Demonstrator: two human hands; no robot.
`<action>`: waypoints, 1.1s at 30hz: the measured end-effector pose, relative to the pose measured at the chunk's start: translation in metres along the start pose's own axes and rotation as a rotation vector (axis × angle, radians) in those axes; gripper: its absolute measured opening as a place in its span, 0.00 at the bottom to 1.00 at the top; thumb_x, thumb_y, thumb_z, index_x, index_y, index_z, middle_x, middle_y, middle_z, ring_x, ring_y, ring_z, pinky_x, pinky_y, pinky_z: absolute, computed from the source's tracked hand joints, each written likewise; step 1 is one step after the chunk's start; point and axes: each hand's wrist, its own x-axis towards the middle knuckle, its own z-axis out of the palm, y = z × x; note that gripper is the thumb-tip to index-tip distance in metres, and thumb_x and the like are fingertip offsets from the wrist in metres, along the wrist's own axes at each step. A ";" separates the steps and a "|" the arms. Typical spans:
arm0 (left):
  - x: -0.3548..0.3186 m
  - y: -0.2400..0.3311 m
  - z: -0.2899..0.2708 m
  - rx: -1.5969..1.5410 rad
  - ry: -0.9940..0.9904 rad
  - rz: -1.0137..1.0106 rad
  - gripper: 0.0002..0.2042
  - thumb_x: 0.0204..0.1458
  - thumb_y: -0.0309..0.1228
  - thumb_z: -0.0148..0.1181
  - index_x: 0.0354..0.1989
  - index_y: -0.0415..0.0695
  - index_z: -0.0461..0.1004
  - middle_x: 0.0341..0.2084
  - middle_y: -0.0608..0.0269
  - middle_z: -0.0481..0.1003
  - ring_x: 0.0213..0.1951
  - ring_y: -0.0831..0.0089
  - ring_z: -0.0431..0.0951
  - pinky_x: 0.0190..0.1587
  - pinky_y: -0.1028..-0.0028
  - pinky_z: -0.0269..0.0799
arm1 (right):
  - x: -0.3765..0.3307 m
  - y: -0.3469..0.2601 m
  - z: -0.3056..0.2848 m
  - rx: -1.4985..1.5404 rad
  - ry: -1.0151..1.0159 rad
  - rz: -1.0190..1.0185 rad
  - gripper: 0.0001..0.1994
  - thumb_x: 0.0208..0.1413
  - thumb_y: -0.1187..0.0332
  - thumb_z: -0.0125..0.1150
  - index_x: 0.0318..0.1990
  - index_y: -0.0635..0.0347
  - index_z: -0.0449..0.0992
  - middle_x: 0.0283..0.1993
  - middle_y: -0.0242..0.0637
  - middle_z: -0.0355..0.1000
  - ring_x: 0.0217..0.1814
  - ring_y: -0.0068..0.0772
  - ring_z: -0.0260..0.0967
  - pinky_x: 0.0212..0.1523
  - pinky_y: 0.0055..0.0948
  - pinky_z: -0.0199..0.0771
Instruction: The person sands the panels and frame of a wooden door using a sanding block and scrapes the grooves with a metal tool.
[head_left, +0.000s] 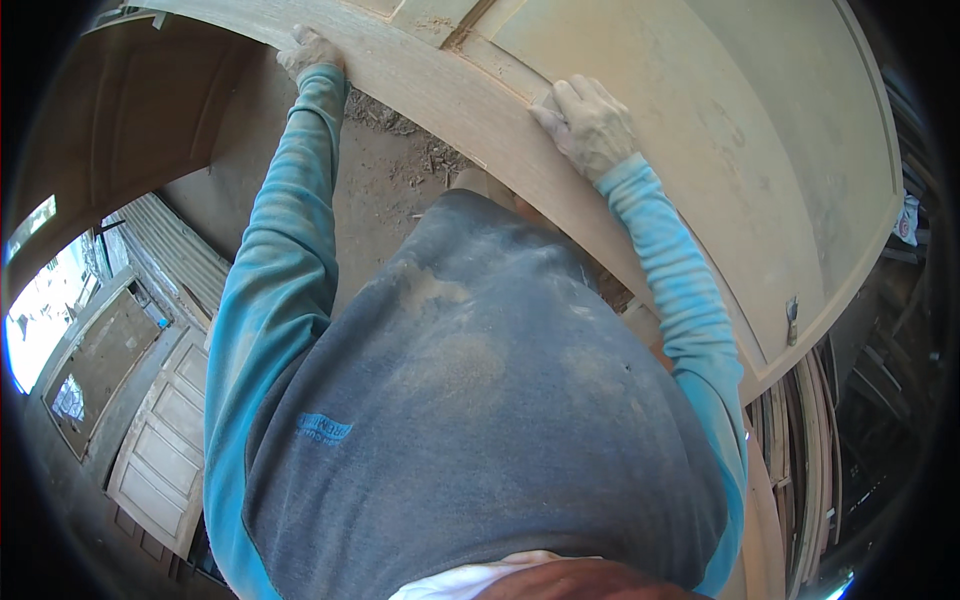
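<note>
Soft light on pale wooden panel [720, 150], blown-out glare at left opening [35, 325], upper-left brown panel [150, 120] in shadow, right side dim, black fisheye rim, edges bowed, centre fairly sharp

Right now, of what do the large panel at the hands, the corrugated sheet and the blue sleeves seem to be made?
The large panel: probably wood, matte and unvarnished; its near rail shows fine grain streaks. The corrugated sheet: perhaps metal, dull grey, judging by its ridges, but plastic is possible. The blue sleeves: soft matte fabric, probably knitted, since they bunch in folds.
</note>
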 end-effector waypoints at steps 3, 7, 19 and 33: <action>-0.002 0.001 -0.007 -0.064 0.021 -0.008 0.39 0.66 0.53 0.48 0.64 0.19 0.59 0.61 0.26 0.69 0.62 0.41 0.71 0.65 0.58 0.66 | -0.023 0.011 -0.013 -0.039 -0.110 0.025 0.16 0.57 0.56 0.70 0.37 0.58 0.73 0.35 0.39 0.72 0.41 0.43 0.75 0.38 0.42 0.78; 0.042 -0.043 0.008 0.012 0.092 0.043 0.37 0.66 0.52 0.49 0.61 0.20 0.61 0.59 0.27 0.70 0.60 0.41 0.73 0.64 0.58 0.67 | -0.010 0.004 -0.001 -0.022 -0.155 0.067 0.16 0.60 0.55 0.66 0.37 0.58 0.73 0.37 0.40 0.73 0.42 0.45 0.75 0.40 0.43 0.77; 0.023 -0.031 0.005 -0.117 0.057 0.031 0.33 0.67 0.50 0.52 0.62 0.25 0.61 0.57 0.29 0.72 0.59 0.42 0.76 0.62 0.58 0.70 | 0.025 -0.004 0.016 -0.020 -0.188 0.054 0.16 0.62 0.55 0.64 0.42 0.59 0.74 0.40 0.44 0.74 0.46 0.49 0.75 0.42 0.46 0.78; 0.024 -0.031 0.008 -0.160 0.087 0.055 0.31 0.65 0.47 0.56 0.59 0.27 0.62 0.54 0.31 0.75 0.57 0.43 0.78 0.60 0.57 0.72 | 0.064 -0.027 0.033 0.120 -0.091 -0.063 0.13 0.56 0.67 0.67 0.45 0.60 0.74 0.45 0.45 0.73 0.51 0.51 0.71 0.48 0.49 0.75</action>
